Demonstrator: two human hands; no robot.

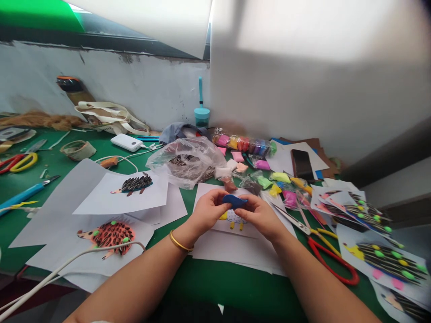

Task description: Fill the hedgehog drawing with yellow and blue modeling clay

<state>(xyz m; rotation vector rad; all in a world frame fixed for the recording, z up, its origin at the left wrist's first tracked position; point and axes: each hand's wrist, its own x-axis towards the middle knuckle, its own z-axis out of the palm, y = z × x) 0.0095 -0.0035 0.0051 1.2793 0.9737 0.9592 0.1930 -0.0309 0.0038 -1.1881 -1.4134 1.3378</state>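
Note:
Between my left hand (211, 209) and my right hand (263, 217) is a flattened piece of blue modelling clay (235, 201). The fingers of both hands are closed on its two edges. Just below it lies a sheet of white paper (215, 244) with a partly hidden animal figure (237, 219) that has a yellow head and yellow legs. Behind my hands are several small packets of coloured clay, among them a green packet (264, 181) and a magenta packet (290, 199).
Red-and-yellow-handled scissors (332, 253) lie right of my right arm, beside finished hedgehog pictures (387, 260). A plastic bag of seeds (188, 161) sits at the back. More hedgehog pictures (114, 235) lie left, crossed by a white cable (84, 255). A blue craft knife (27, 193) rests far left.

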